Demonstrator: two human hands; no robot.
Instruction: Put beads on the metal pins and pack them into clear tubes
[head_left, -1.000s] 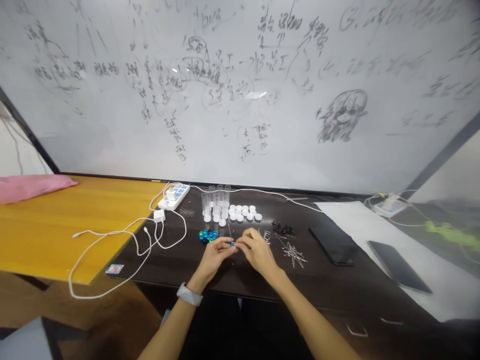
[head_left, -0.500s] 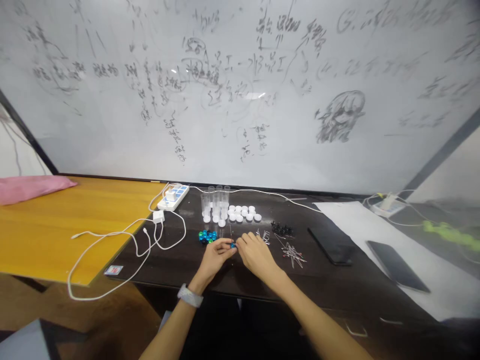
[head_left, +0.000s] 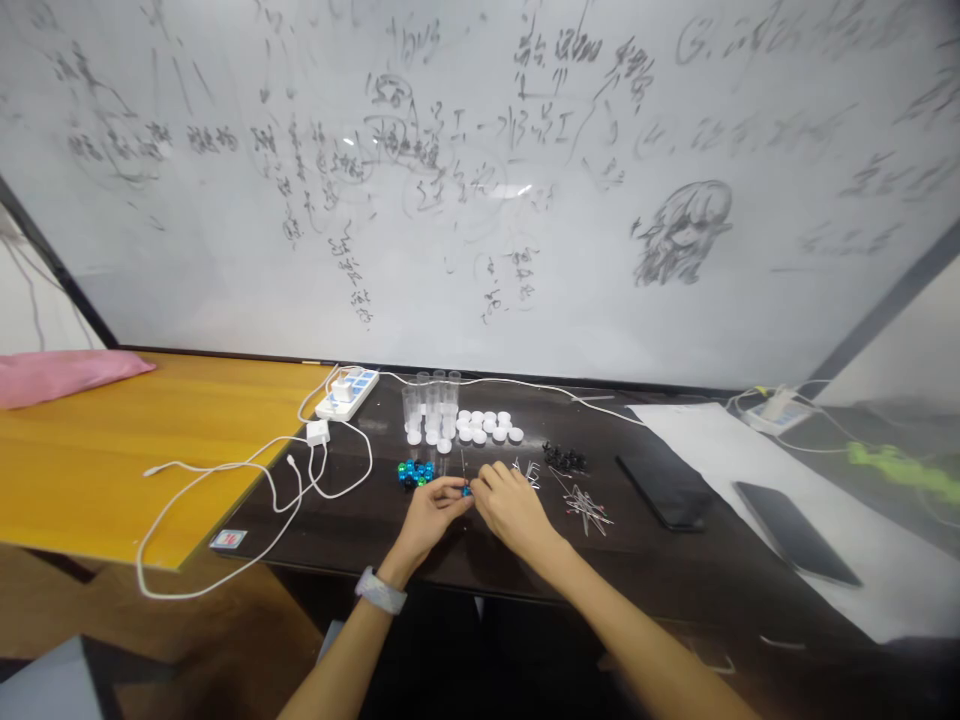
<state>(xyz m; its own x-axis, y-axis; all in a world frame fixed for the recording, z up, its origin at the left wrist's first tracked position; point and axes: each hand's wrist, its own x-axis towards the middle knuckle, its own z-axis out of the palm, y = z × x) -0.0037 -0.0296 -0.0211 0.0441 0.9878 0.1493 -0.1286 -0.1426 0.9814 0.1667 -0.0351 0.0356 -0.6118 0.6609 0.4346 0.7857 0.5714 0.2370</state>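
My left hand [head_left: 430, 513] and my right hand [head_left: 510, 508] meet over the dark table [head_left: 420, 540], fingertips pinched together on a small blue bead [head_left: 466, 490]. A thin pin sticks up from the pinch. Just left of the hands lies a cluster of blue and green beads [head_left: 415, 471]. Behind them stand clear small vials [head_left: 432, 397] and a patch of white caps [head_left: 487, 427]. To the right lie black beads [head_left: 565, 458] and a scatter of metal pins [head_left: 587, 506].
A white power strip [head_left: 347, 391] and white cables [head_left: 247, 480] lie at the left on the table and the wooden desk [head_left: 90, 450]. Two dark phones [head_left: 661, 487] [head_left: 793, 531] rest at the right, one on white paper [head_left: 750, 470]. A scribbled whiteboard [head_left: 480, 180] rises behind.
The hands stay pinched on the blue bead and have shifted only slightly. Nothing else moved.
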